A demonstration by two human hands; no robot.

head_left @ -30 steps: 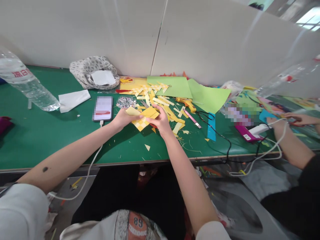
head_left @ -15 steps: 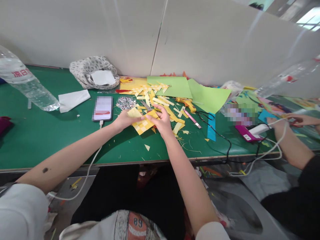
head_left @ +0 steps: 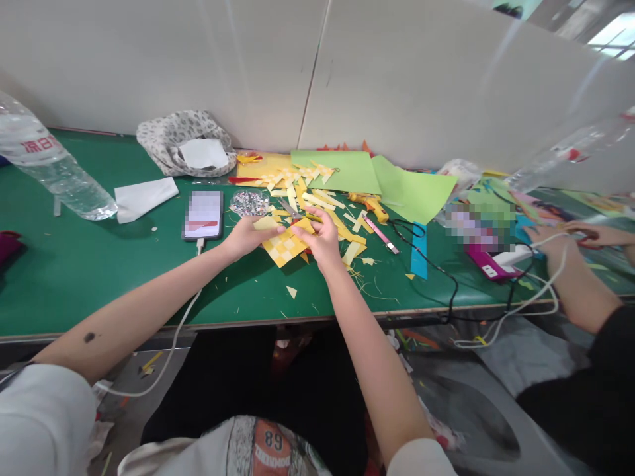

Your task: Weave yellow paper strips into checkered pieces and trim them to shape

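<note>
Between both hands, just above the green table, is a piece of woven paper (head_left: 284, 251) in a yellow and cream check. My left hand (head_left: 248, 239) pinches its left side, thumb on top. On the right side my right hand (head_left: 322, 239) grips it with the thumb pressed on the paper, near a folded yellow part. Behind the hands lie scissors (head_left: 290, 209), partly hidden, and loose yellow paper strips (head_left: 327, 200). A clear dish of small gems (head_left: 249, 203) stands behind my left hand.
A charging phone (head_left: 203, 215) lies left, its white cable running off the table's front edge. Further left leans a water bottle (head_left: 54, 158). On the right are a yellow glue gun (head_left: 371, 206), a pink cutter (head_left: 381, 235), black cord and a co-worker's hands (head_left: 548, 238).
My hands stay in nearly the same place on the woven paper, with only slight finger shifts. The co-worker's hands at the right have moved a little.
</note>
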